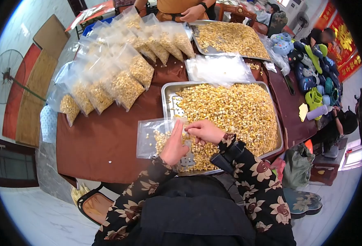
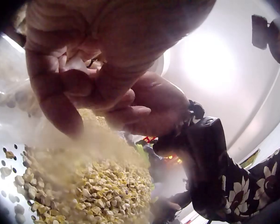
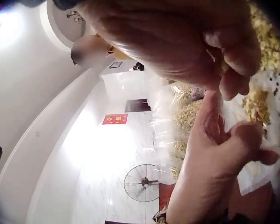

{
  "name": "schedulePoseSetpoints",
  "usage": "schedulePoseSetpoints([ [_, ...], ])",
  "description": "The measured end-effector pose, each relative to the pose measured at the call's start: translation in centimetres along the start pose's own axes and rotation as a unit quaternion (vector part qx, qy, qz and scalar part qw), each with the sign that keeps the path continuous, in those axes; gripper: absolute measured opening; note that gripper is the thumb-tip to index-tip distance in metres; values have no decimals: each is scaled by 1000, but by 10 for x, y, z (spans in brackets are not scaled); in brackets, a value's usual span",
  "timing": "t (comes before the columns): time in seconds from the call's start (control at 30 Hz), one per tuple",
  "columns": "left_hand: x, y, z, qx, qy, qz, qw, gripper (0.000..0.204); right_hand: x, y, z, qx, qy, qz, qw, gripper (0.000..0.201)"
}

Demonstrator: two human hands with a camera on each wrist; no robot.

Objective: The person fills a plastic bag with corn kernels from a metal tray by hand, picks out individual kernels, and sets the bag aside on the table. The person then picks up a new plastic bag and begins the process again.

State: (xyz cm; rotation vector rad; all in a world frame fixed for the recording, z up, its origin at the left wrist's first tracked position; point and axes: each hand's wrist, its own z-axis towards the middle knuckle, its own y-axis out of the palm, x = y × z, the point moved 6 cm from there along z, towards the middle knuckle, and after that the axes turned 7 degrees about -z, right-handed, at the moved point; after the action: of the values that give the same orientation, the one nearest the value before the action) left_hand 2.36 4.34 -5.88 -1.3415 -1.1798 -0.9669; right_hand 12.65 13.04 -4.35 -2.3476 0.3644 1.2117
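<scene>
A clear plastic bag [image 1: 145, 141] with some corn kernels in it lies across the left edge of a metal tray [image 1: 165, 100] heaped with dried corn kernels [image 1: 230, 119]. My left hand [image 1: 175, 146] holds the bag at its mouth, with two fingers stretched forward and the thumb toward the tray. Close against those fingertips, my right hand [image 1: 205, 131] has its fingers curled over the corn. In the right wrist view a yellowish bit, like a kernel, shows between the fingers of the right hand [image 3: 191, 46]. Part of the bag mouth is hidden behind the hands.
Several filled bags [image 1: 125, 84] of corn stand at the back left. Flat plastic bags [image 1: 220, 69] lie behind the tray, and a second corn tray [image 1: 230, 39] sits farther back near another person [image 1: 181, 10]. Clog shoes [image 1: 312, 74] are piled at the right.
</scene>
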Motion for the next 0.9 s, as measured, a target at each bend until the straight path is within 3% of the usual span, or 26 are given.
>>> schedulePoseSetpoints([
  [0.07, 2, -2, -1, 6, 8, 12, 1000, 84, 12, -8, -1, 3, 19, -8, 1000, 31],
  [0.1, 3, -2, -1, 7, 8, 12, 1000, 84, 18, -19, 3, 104, -42, -190, 975, 29],
  [0.13, 3, -3, -1, 6, -1, 6, 1000, 84, 5, -24, -3, 201, -101, -362, 905, 27],
  [0.17, 3, -3, -2, 5, -9, 1, 1000, 83, 6, -24, -9, 197, -36, -352, 915, 25],
  [0.2, 5, -2, -3, 3, -7, 2, 1000, 83, 8, -22, -8, 199, -36, -351, 914, 25],
  [0.27, 14, -3, -5, 12, 24, 21, 999, 82, 14, -7, -1, 151, -77, -552, 816, 36],
  [0.33, 20, -4, -9, 7, 6, 13, 1000, 81, 27, 4, 6, 135, -75, -572, 805, 40],
  [0.4, 17, -6, -11, 4, -12, 7, 1000, 81, 27, 21, 2, 172, -210, -626, 730, 41],
  [0.53, 17, -9, -14, 16, -23, 0, 1000, 80, 38, 35, -8, 168, -211, -646, 714, 36],
  [0.6, 15, -8, -17, 16, -48, -13, 999, 80, 41, 38, -11, 119, -198, -632, 740, 29],
  [0.67, 12, -7, -17, 27, -12, 1, 1000, 80, 53, 43, -13, 89, -172, -582, 790, 21],
  [0.73, 10, -4, -18, 23, -28, -4, 999, 80, 61, 41, -15, 127, -177, -542, 812, 14],
  [0.83, 6, 2, -17, 23, -33, 8, 999, 81, 75, 24, -4, 141, -126, -411, 892, 11],
  [0.87, 6, 3, -18, 25, -22, 23, 999, 81, 61, 16, -6, 140, -127, -411, 892, 11],
  [0.9, 6, 3, -18, 26, -22, 24, 999, 81, 57, 7, -5, 79, -61, -271, 957, 10],
])
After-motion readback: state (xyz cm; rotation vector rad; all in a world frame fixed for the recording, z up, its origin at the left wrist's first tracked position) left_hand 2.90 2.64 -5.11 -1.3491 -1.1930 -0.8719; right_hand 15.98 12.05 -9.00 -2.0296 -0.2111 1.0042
